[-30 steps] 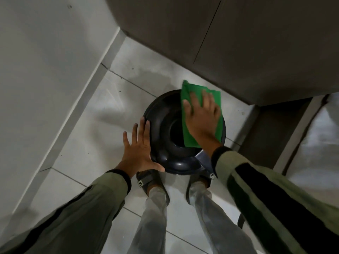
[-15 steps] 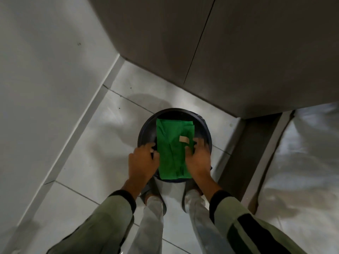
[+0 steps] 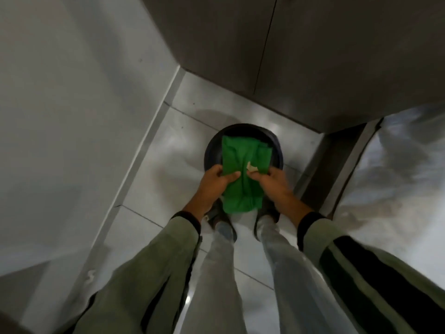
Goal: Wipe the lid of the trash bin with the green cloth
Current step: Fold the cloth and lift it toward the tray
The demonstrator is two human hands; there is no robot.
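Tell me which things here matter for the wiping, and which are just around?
In use:
green cloth
trash bin lid
left hand
right hand

Just around:
cabinet
wall
tiled floor

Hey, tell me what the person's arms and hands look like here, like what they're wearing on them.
Both hands are bare: the left hand and the right hand wear no gloves, and no rings or watch can be made out. Each arm is in a loose pale olive-green sleeve, the left sleeve and the right sleeve, ending in a dark ribbed cuff at the wrist. Broad black stripes run lengthwise along both sleeves.
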